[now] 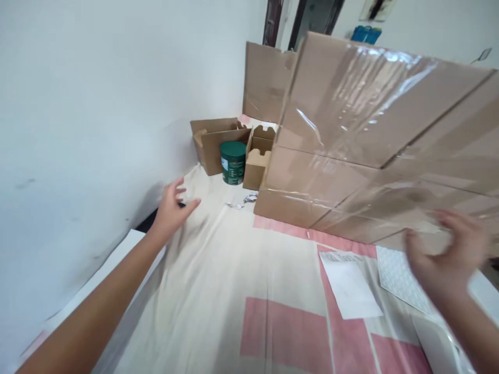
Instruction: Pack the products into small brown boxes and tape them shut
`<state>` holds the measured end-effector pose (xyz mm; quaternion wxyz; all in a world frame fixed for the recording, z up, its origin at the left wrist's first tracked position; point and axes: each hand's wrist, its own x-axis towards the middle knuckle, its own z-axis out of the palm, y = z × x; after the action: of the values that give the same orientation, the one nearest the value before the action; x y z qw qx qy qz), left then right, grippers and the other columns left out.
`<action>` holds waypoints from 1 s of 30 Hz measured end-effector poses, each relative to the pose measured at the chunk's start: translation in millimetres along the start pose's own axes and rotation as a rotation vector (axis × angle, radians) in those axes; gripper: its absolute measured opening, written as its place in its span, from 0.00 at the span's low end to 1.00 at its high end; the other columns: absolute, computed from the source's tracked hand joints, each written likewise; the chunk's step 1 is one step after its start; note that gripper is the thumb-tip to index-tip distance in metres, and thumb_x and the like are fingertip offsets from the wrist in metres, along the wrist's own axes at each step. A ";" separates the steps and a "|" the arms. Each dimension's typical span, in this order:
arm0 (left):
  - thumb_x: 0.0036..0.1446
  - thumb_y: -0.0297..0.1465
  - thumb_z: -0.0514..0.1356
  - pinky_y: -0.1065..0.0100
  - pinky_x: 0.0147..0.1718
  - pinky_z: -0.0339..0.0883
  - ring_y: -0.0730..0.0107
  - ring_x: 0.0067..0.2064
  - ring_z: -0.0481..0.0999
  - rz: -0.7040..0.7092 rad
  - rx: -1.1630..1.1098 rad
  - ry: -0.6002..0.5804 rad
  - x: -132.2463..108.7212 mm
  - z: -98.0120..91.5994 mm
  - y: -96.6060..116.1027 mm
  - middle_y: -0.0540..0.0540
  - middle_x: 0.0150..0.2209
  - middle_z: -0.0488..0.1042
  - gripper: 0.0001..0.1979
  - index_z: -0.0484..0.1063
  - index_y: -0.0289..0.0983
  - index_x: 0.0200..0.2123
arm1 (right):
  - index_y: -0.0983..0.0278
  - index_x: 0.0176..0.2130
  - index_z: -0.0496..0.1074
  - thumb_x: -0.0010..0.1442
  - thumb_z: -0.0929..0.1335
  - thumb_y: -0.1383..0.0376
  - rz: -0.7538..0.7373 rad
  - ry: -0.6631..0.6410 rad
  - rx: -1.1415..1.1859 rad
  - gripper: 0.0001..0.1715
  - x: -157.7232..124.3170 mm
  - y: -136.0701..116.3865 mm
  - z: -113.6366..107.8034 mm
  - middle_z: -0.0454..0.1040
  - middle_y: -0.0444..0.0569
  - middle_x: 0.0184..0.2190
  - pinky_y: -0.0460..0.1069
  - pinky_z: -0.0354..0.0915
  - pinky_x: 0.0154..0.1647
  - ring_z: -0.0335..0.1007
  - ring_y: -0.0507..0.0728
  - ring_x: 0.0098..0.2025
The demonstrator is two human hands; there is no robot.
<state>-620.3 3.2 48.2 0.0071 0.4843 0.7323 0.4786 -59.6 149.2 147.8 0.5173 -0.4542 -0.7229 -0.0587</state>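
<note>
My left hand is held over the left side of the cloth-covered surface, close to the white wall, fingers apart and nothing in it. At the right, my right hand is blurred, its thumb and fingers spread, in front of a large taped cardboard panel. Nothing shows between its fingers. Beyond my left hand stands a green tub with a lid, between an open cardboard box and a smaller open box.
White paper and a patterned sheet lie on the pink and cream cloth. Crumpled foil is near the panel's lower left corner. The wall bounds the left side. Another cardboard piece stands behind.
</note>
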 end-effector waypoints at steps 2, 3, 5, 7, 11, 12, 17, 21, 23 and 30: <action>0.58 0.38 0.67 0.44 0.59 0.71 0.42 0.63 0.70 -0.032 0.025 0.035 55.6 11.7 -11.8 0.22 0.68 0.56 0.46 0.50 0.24 0.70 | 0.32 0.65 0.64 0.58 0.72 0.55 -0.370 -0.206 0.139 0.38 -10.7 -67.6 59.4 0.72 0.55 0.60 0.77 0.60 0.60 0.66 0.74 0.65; 0.56 0.38 0.70 0.44 0.65 0.63 0.40 0.68 0.63 -0.015 0.032 0.044 80.2 18.4 -12.8 0.23 0.70 0.54 0.48 0.50 0.24 0.70 | 0.31 0.66 0.61 0.58 0.72 0.59 -0.495 -0.291 0.234 0.42 -17.4 -101.2 92.3 0.72 0.50 0.60 0.75 0.64 0.59 0.68 0.73 0.63; 0.58 0.37 0.68 0.46 0.71 0.52 0.43 0.74 0.52 0.048 0.053 0.025 121.4 31.8 -6.9 0.30 0.73 0.51 0.45 0.52 0.30 0.71 | 0.33 0.66 0.61 0.59 0.70 0.64 -0.543 -0.463 0.413 0.42 -34.9 -165.1 162.0 0.69 0.45 0.63 0.72 0.64 0.64 0.66 0.71 0.65; 0.55 0.33 0.69 0.45 0.71 0.51 0.44 0.75 0.51 0.065 0.101 -0.006 151.6 44.2 3.6 0.33 0.74 0.51 0.42 0.56 0.34 0.70 | 0.42 0.63 0.64 0.61 0.68 0.65 -0.432 -0.516 0.528 0.35 -57.2 -219.5 233.0 0.66 0.49 0.64 0.68 0.64 0.67 0.65 0.69 0.66; 0.57 0.30 0.67 0.46 0.65 0.61 0.47 0.70 0.62 0.052 0.153 0.054 180.1 60.3 13.3 0.34 0.69 0.63 0.20 0.72 0.36 0.53 | 0.58 0.61 0.62 0.61 0.64 0.67 0.032 -0.545 0.590 0.28 -99.5 -280.4 348.8 0.65 0.61 0.61 0.68 0.61 0.68 0.61 0.69 0.67; 0.59 0.30 0.64 0.47 0.64 0.62 0.49 0.68 0.64 0.058 0.160 0.064 180.6 61.7 12.6 0.36 0.67 0.67 0.13 0.74 0.37 0.48 | 0.59 0.60 0.61 0.61 0.63 0.66 0.106 -0.557 0.591 0.28 -106.7 -284.7 366.8 0.66 0.62 0.58 0.69 0.64 0.65 0.63 0.69 0.64; 0.65 0.29 0.56 0.49 0.66 0.59 0.56 0.68 0.65 0.170 0.215 0.284 148.2 55.2 12.8 0.43 0.60 0.74 0.04 0.71 0.41 0.38 | 0.59 0.54 0.62 0.64 0.60 0.67 0.302 -0.578 0.620 0.18 -119.8 -272.9 391.4 0.68 0.59 0.50 0.62 0.72 0.53 0.69 0.64 0.52; 0.66 0.33 0.56 0.44 0.64 0.62 0.54 0.67 0.67 0.202 0.247 0.628 104.2 43.9 27.5 0.41 0.57 0.76 0.05 0.69 0.42 0.36 | 0.59 0.49 0.63 0.62 0.62 0.68 0.326 -0.568 0.643 0.15 -118.2 -268.2 385.2 0.68 0.57 0.49 0.59 0.74 0.49 0.70 0.63 0.50; 0.66 0.35 0.59 0.39 0.64 0.60 0.50 0.68 0.65 0.193 0.280 0.774 87.1 36.6 34.6 0.38 0.59 0.73 0.05 0.69 0.42 0.36 | 0.58 0.50 0.63 0.61 0.62 0.67 0.334 -0.534 0.643 0.17 -117.8 -270.4 384.4 0.67 0.58 0.50 0.59 0.74 0.48 0.70 0.64 0.50; 0.65 0.39 0.60 0.34 0.67 0.48 0.43 0.74 0.52 0.115 0.384 0.605 64.3 19.4 23.1 0.38 0.66 0.63 0.09 0.74 0.40 0.36 | 0.58 0.49 0.66 0.61 0.61 0.65 0.213 -0.386 0.667 0.16 -101.9 -279.5 360.9 0.69 0.58 0.48 0.64 0.73 0.52 0.70 0.67 0.52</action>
<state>-629.1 64.4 83.2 -0.3278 0.3538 0.7494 0.4535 -505.5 126.5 8.5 0.4945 -0.3362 -0.7351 0.3197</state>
